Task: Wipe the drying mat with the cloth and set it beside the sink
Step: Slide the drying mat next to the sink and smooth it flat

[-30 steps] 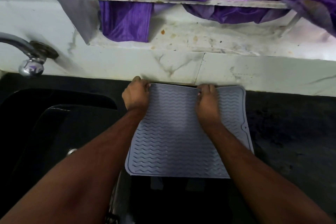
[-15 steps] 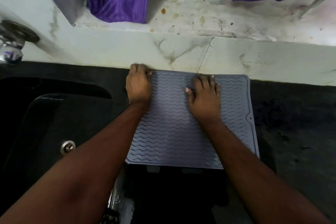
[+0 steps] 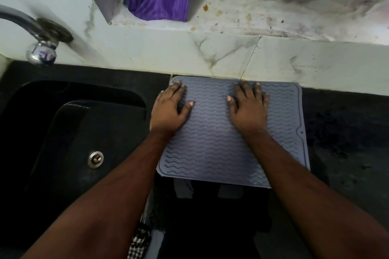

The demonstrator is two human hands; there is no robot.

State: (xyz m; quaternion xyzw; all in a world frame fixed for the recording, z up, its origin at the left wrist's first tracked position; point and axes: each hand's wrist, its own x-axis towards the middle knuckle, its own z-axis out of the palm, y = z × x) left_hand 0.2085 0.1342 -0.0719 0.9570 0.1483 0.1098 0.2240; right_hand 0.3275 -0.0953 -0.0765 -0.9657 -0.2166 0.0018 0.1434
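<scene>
Drying mat (image 3: pixel 221 145): grey, wave-ribbed, laid flat on the dark counter (image 3: pixel 347 132) just right of the sink (image 3: pixel 73 132). Far edge of the mat is seen butted against the foot of the pale marble wall (image 3: pixel 210 54). Left edge lies just beside the sink's right rim; whether they touch cannot be told. Near edge overhangs the counter front slightly. A small tab with a hole is noted on the side of the mat away from the sink.

Left hand (image 3: pixel 171 109): fingers straight and spread, palm down, pressed on the mat's far corner nearest the sink; part of the hand overlaps the mat edge. Nothing is gripped.

Right hand (image 3: pixel 249 109): fingers straight and spread, palm down, pressed on the mat's far half, on the side away from the sink. Nothing is gripped.

Relation for the coming move: the mat is directly under both palms. The outline is close to square and no long axis can be told. The left hand is the nearer to the sink.

Judgement: placement beside the sink appears done; only lifting both palms off seems left.

A checked fabric (image 3: pixel 139 242) is glimpsed at the bottom edge, near side of the sink; whether it is the wiping cloth cannot be told.

Tap (image 3: pixel 40 48) projects from the wall above the sink's far left.
</scene>
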